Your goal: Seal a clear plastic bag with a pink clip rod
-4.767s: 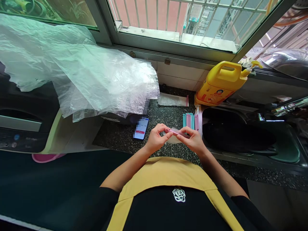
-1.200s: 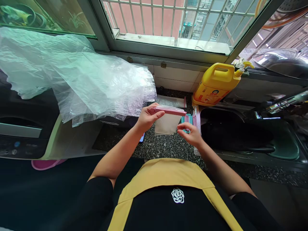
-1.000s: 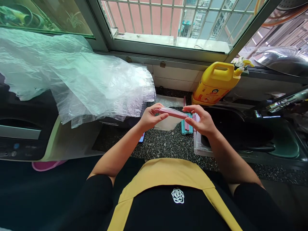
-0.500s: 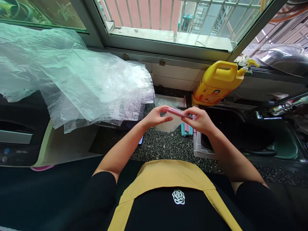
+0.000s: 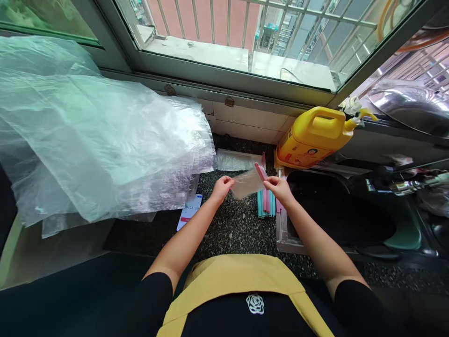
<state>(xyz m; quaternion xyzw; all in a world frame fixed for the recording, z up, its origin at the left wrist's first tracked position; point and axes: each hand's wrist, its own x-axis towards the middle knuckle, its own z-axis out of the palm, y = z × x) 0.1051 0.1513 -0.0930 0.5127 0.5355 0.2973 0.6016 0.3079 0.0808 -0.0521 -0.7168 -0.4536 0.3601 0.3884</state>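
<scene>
A small clear plastic bag [image 5: 245, 185] with a pink strip [image 5: 260, 171] along one end is stretched between my hands above the counter. My left hand [image 5: 222, 188] pinches its left corner between thumb and fingers. At the other end, my right hand [image 5: 279, 188] is closed on the lower part of the pink strip. Just below and behind the bag lies a stack of pink and teal strips [image 5: 266, 203], partly covered by it. Another clear bag with a pink edge [image 5: 235, 160] lies flat on the counter by the wall.
Large clear plastic sheets [image 5: 115, 140] spread over the left side. A phone [image 5: 189, 211] showing a timer lies by my left forearm. At right stand a yellow jug [image 5: 312, 138] with a pump and a dark sink [image 5: 336, 215]; a clear tray-like edge [image 5: 282, 234] borders the sink.
My hands have moved apart, and the bag, earlier edge-on with its pink strip lying across, is now spread out with the strip at its right end. The view has shifted, uncovering the phone.
</scene>
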